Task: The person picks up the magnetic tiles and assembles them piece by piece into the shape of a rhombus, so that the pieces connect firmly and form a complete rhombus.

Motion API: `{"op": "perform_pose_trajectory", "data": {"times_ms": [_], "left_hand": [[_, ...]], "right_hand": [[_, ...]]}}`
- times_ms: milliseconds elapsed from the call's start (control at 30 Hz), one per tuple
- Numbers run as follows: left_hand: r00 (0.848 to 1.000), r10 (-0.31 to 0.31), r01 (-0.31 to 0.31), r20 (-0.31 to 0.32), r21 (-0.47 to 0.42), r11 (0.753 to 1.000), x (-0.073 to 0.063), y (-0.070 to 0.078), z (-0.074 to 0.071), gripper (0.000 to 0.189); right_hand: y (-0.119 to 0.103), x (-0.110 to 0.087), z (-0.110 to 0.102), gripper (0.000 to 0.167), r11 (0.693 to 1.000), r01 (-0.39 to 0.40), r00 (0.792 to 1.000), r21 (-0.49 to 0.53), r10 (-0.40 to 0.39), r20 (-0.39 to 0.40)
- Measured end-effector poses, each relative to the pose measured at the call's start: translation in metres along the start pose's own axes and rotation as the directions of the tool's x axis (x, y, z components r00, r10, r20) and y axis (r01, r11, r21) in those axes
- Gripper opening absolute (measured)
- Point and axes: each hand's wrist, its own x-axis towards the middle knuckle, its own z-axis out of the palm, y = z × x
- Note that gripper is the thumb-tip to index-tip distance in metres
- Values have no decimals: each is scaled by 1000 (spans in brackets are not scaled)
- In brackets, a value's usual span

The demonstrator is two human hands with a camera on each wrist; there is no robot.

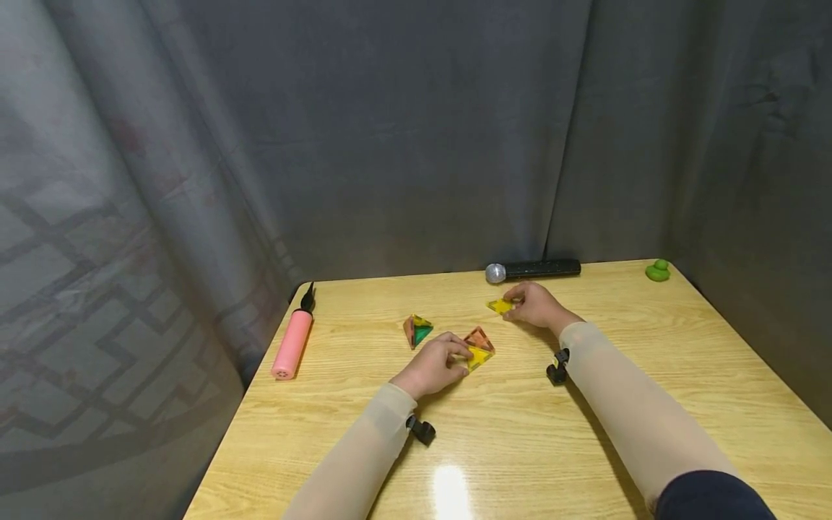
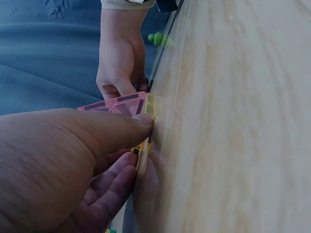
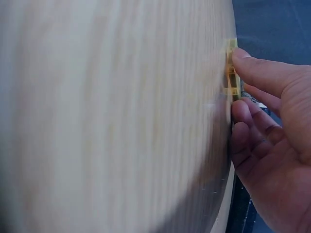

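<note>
Near the table's middle, my left hand point(image 1: 434, 365) pinches a yellow triangular magnetic tile point(image 1: 478, 357) between thumb and fingers. A reddish-orange triangular tile point(image 1: 479, 338) meets its far edge; in the left wrist view this tile point(image 2: 115, 103) looks pink and rises at a slant. Farther back, my right hand point(image 1: 536, 304) grips a second yellow magnetic tile point(image 1: 499, 306), its point towards the left. The right wrist view has this tile point(image 3: 232, 73) edge-on, low at the tabletop, with the thumb on one side and fingertips at its end. Left of both hands stands a small pyramid point(image 1: 418, 331) of orange, green and yellow tiles.
A pink hand pump point(image 1: 294, 343) with a black nozzle lies by the table's left edge. Along the back edge are a black microphone point(image 1: 539, 269) and, at the right corner, a green toy duck point(image 1: 658, 271). Grey curtains point(image 1: 403, 144) hang behind the wooden table point(image 1: 520, 448).
</note>
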Motion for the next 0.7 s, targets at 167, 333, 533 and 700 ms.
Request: {"op": "perform_pose_trajectory", "data": {"times_ms": [167, 333, 533, 700], "left_hand": [[1000, 5, -5, 0, -2, 1000, 0, -1, -1, 27], [1000, 5, -5, -1, 5, 1000, 0, -2, -1, 28], [1000, 13, -13, -4, 23, 1000, 1, -2, -1, 31], [1000, 10, -10, -2, 26, 1000, 0, 0, -1, 31]], "right_hand": [[3, -7, -2, 48, 1000, 9, 1000, -4, -9, 14], [3, -15, -4, 47, 1000, -1, 1000, 0, 1, 26], [5, -24, -5, 47, 999, 16, 1000, -35, -15, 28], [6, -33, -7, 45, 1000, 23, 999, -21, -23, 30]]}}
